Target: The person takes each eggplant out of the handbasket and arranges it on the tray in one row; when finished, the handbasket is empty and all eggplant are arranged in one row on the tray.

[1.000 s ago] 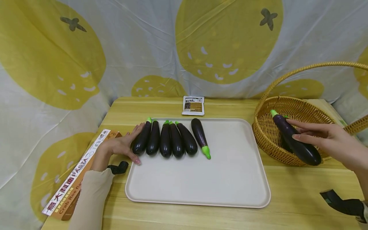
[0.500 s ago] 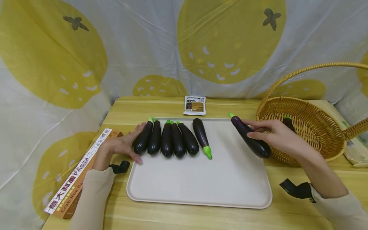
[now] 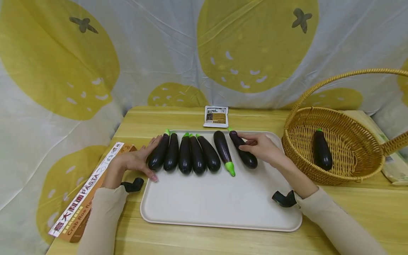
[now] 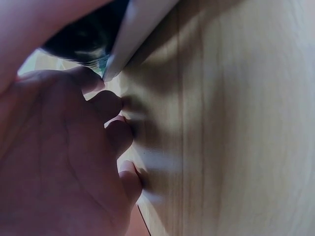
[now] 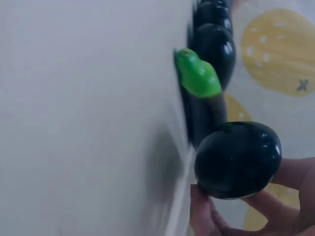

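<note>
My right hand (image 3: pixel 264 148) pinches an eggplant (image 3: pixel 244 153) between thumb and fingers, over the right half of the white tray (image 3: pixel 207 202). In the right wrist view the blunt end of this eggplant (image 5: pixel 238 160) faces the camera. Just left of it lies an eggplant (image 3: pixel 222 146) with its green stem toward me. Further left, several eggplants (image 3: pixel 185 156) stand in a row with stems pointing away. My left hand (image 3: pixel 138 161) rests with spread fingers at the tray's left edge, beside the leftmost eggplant (image 3: pixel 158 152); its fingertips touch the wood in the left wrist view.
On the right stands a wicker basket (image 3: pixel 294 164) with a tall handle, holding one eggplant (image 3: pixel 322 152). A small packet (image 3: pixel 215 117) lies behind the tray. A pasta box (image 3: pixel 86 198) lies left of it. Behind the basket is a pale flat package (image 3: pixel 395 166).
My right hand has carried the eggplant leftward from above the basket to the tray, next to the reversed one. The left hand has stayed where it was.
</note>
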The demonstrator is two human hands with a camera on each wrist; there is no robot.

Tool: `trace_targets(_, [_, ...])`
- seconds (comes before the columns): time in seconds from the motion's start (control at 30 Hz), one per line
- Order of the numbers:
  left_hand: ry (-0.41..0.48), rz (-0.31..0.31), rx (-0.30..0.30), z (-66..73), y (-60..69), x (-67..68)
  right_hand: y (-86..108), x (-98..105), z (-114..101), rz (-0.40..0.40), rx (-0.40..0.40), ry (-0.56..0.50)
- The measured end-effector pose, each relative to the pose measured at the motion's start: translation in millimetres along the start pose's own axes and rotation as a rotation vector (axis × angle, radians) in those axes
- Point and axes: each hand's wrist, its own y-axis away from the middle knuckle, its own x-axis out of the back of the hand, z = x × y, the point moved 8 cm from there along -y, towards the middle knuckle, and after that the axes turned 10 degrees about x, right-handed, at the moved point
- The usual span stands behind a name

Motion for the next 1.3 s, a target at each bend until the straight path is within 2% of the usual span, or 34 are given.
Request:
trace_targets(0.27, [0.016, -0.008, -0.021, 2.6, 1.3, 0.0, -11.7, -20.5, 2.6, 0.012, -0.03, -0.014])
trace_targets(0.5, [0.015, -0.011, -0.017, 2.8, 1.7, -0.2, -9.2, -27.7, 0.7, -0.102, -0.019, -0.116])
trace_targets(0.6, [0.022, -0.017, -0.028, 4.4, 1.9, -0.7, -8.3, -29.0, 0.0, -0.134, 0.013, -0.127])
trace_targets(0.73, [0.038, -0.024, -0.047, 6.4, 2.0, -1.2, -9.0, -29.9, 0.6, -0.138, 0.032, -0.141])
trace_targets(1.3, [0.044, -0.025, -0.022, 6.5, 2.7, -2.5, -13.9, -27.3, 5.7, -0.157, 0.041, -0.178])
